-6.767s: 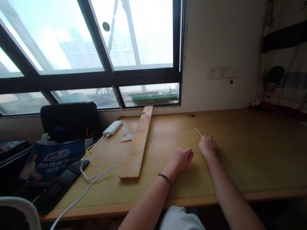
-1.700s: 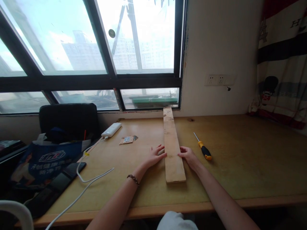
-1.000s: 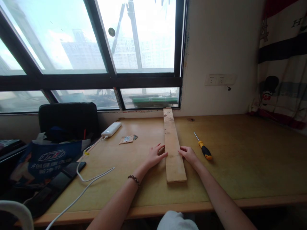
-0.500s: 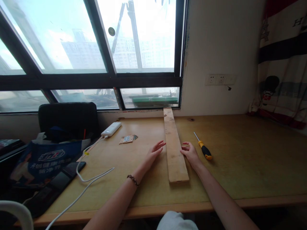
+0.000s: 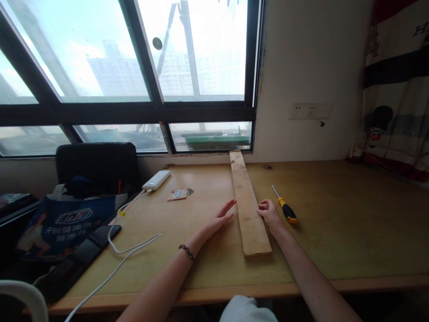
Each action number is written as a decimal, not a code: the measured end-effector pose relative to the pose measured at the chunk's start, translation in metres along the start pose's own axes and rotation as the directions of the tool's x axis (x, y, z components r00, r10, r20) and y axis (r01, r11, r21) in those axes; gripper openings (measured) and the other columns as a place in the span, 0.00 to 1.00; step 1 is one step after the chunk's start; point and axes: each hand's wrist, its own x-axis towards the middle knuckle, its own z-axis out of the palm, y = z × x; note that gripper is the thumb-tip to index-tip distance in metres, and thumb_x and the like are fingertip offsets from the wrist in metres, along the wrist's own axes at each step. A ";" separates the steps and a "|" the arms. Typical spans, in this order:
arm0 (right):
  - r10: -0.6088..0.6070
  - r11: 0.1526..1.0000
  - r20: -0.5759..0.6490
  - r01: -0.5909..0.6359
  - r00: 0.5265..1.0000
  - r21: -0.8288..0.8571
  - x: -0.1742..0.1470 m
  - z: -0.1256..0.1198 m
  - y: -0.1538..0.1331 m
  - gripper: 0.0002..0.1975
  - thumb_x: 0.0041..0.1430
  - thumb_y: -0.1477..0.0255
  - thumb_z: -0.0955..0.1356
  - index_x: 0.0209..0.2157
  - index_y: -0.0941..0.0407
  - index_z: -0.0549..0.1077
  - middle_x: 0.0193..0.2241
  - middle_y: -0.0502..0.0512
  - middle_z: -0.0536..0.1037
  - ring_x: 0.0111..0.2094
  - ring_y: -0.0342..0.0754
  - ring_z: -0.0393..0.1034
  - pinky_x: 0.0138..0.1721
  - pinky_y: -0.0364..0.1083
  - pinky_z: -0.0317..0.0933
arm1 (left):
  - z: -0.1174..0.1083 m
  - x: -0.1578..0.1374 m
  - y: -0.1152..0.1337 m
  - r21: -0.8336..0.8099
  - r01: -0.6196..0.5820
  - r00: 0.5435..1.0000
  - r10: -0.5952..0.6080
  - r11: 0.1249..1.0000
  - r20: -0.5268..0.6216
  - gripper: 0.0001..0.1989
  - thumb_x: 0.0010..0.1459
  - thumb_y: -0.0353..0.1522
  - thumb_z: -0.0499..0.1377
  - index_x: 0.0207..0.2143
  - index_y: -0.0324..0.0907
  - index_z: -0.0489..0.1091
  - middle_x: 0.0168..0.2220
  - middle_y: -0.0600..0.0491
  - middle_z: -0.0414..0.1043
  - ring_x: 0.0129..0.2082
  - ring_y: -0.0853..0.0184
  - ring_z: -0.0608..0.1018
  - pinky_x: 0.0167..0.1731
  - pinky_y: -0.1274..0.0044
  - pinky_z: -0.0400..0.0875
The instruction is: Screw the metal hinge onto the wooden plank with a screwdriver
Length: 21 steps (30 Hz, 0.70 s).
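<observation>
A long wooden board [image 5: 248,210] lies on the table, its far end reaching the window sill and its near end turned slightly right. At its left edge is my left hand [image 5: 219,220], fingers stretched out and the tips at the wood. My right hand [image 5: 271,214] rests at the right edge with fingers bent and fingertips against the board; neither hand is wrapped round it. Just right of that hand lies a screwdriver [image 5: 287,211] with a yellow and black handle, its shaft pointing toward the window.
On the left are a flat piece with metal parts [image 5: 178,194], several screws [image 5: 190,191], a white power bank [image 5: 156,180] and its white cable [image 5: 134,248]. A blue bag [image 5: 72,223] and a black chair [image 5: 97,165] stand beyond the wooden table's [image 5: 208,273] left edge.
The board's near end has swung to the right. Both hands have shifted right with it, and the left fingers are straighter.
</observation>
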 end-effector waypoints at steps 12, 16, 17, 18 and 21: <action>0.032 0.988 -0.001 -0.031 1.000 0.152 0.001 -0.003 0.012 0.15 0.28 0.76 0.67 0.25 0.55 0.60 0.22 0.49 0.73 0.24 0.45 0.67 0.26 0.43 0.60 | 0.000 0.000 0.004 0.088 0.018 0.999 -0.022 0.996 0.041 0.31 0.50 0.41 0.57 0.56 0.47 0.56 0.60 0.53 0.48 0.61 0.65 0.50 0.60 0.72 0.42; 0.059 0.981 -0.026 -0.053 0.998 0.184 -0.002 -0.001 0.010 0.16 0.28 0.76 0.66 0.25 0.55 0.60 0.22 0.49 0.73 0.24 0.45 0.67 0.26 0.43 0.60 | -0.002 0.002 -0.002 0.098 -0.008 0.999 0.002 0.995 0.052 0.31 0.50 0.41 0.57 0.56 0.47 0.55 0.60 0.52 0.48 0.60 0.64 0.51 0.60 0.70 0.43; 0.066 0.981 -0.035 -0.059 0.997 0.187 -0.003 -0.001 0.008 0.16 0.27 0.76 0.66 0.25 0.55 0.60 0.22 0.49 0.72 0.24 0.45 0.66 0.26 0.42 0.60 | -0.003 0.002 -0.004 0.101 -0.016 0.999 0.011 0.995 0.052 0.31 0.50 0.41 0.57 0.56 0.47 0.55 0.60 0.52 0.48 0.60 0.64 0.51 0.60 0.69 0.43; 0.072 0.980 -0.043 -0.063 0.996 0.188 -0.003 -0.001 0.007 0.15 0.27 0.76 0.66 0.25 0.55 0.60 0.22 0.48 0.72 0.24 0.44 0.66 0.25 0.42 0.60 | -0.003 0.003 -0.005 0.105 -0.025 0.999 0.019 0.994 0.051 0.31 0.50 0.41 0.57 0.56 0.47 0.55 0.60 0.52 0.49 0.60 0.64 0.51 0.60 0.69 0.43; 0.077 0.985 -0.069 -0.065 0.995 0.159 -0.005 0.001 0.004 0.14 0.27 0.77 0.64 0.23 0.55 0.61 0.21 0.48 0.71 0.23 0.44 0.65 0.24 0.41 0.59 | -0.004 0.004 -0.008 0.128 -0.037 0.998 0.030 0.991 0.055 0.31 0.50 0.42 0.57 0.56 0.47 0.55 0.60 0.52 0.49 0.60 0.64 0.51 0.60 0.69 0.42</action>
